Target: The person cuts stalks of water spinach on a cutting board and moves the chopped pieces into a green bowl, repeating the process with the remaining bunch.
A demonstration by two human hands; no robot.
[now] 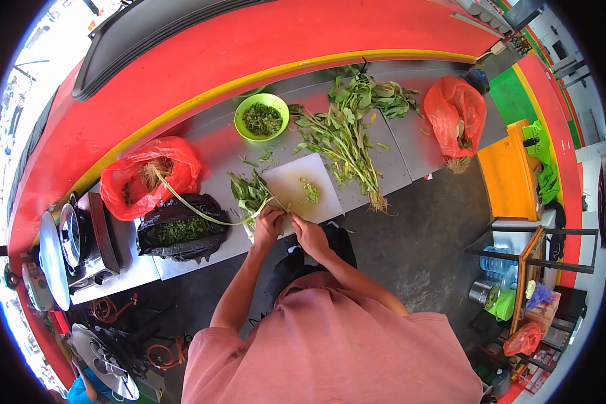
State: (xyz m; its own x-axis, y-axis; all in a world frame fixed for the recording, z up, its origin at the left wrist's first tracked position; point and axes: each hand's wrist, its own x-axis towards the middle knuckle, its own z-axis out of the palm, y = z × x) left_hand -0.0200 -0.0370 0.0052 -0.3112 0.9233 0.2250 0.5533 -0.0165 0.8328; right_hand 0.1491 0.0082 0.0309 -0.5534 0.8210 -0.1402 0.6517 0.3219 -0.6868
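Gripping leafy greens (249, 194) by the stems w/ L hand (269, 223), fingers closed, at near L part of white chopping board (288, 179), leaves spread off along its L side. Curling R hand (310, 236) just beside, at board's near edge; can't tell what's in its grip (too small to make out). Curving from near L hand, past black bag (212, 237), back to red bag w/ roots (118, 182): long pale stem (198, 210).

On board, R of centre: small heap of chopped pale bits (310, 191). Inside black bag: chopped greens (182, 231). Beyond board on metal table (392, 153): lime-green bowl (240, 122) w/ more chopped greens; to its R, big pile of uncut stalks (343, 135), roots pointing nearer. Farther R, at table's end: orange-red bag (451, 104), roots poking out. At far L: stove (101, 232). Behind table, approx. full length: red counter wall (249, 48) w/ yellow trim.
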